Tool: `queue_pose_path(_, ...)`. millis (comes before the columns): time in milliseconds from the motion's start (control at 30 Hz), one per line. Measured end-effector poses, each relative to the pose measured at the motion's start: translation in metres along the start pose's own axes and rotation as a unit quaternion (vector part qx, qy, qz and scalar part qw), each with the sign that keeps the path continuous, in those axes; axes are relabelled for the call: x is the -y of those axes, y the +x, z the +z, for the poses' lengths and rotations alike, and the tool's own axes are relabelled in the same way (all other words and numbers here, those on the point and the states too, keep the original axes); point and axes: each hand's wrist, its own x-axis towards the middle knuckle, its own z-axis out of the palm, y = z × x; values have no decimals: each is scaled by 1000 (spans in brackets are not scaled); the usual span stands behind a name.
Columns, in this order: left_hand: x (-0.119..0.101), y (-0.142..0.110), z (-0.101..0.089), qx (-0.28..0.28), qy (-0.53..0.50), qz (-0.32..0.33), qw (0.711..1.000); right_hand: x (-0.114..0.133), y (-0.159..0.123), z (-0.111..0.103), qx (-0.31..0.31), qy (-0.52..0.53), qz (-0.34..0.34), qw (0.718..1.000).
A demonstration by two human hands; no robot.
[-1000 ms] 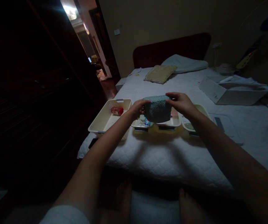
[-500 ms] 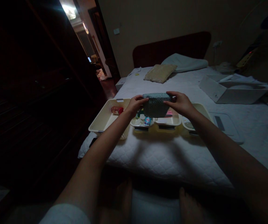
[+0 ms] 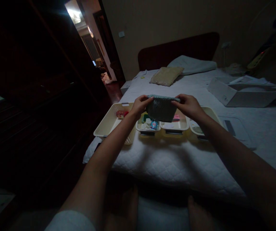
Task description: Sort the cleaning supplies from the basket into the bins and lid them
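A grey-green, textured piece (image 3: 162, 109), shaped like a small pouch or folded cloth, is held up over the baskets. My left hand (image 3: 141, 106) pinches its upper left corner between thumb and fingers. At the upper right corner, my right hand (image 3: 188, 105) grips it the same way. Behind and below it stand a small cream basket (image 3: 138, 127) with a blue-labelled bottle (image 3: 154, 124) and white crumpled stuff, and another cream basket (image 3: 186, 124) with a pink item (image 3: 176, 117). Dim light hides finer detail of the held piece.
A larger perforated cream basket (image 3: 101, 127) with a red-capped jar (image 3: 121, 114) stands left. Right are another cream basket (image 3: 211, 112), a flat pale scale-like device (image 3: 242, 131) and a white box (image 3: 231, 94) of papers. A beige cushion (image 3: 166, 75) lies farther back on the bed.
The held piece has tilted a little, its top edge now sloping down to the right and narrower in view. Both hands keep their grip; the view has shifted slightly.
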Motion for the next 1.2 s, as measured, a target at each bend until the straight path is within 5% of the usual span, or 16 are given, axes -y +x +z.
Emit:
queue_pose_path(300,-4,2,6,-2,-44,-19,999,11,2,5,14,190,54,980)
queue_pose_path(467,1,4,8,-12,-43,-6,999,6,4,11,5,191,55,980)
queue_pose_path(733,-5,-7,3,60,-47,-52,996,2,4,10,-21,210,71,975)
queue_pose_path(967,-3,-3,6,19,-61,-9,998,10,-2,10,12,353,92,931)
queue_pose_path(1200,-3,-4,6,24,-78,-13,997,3,-12,18,109,435,151,881)
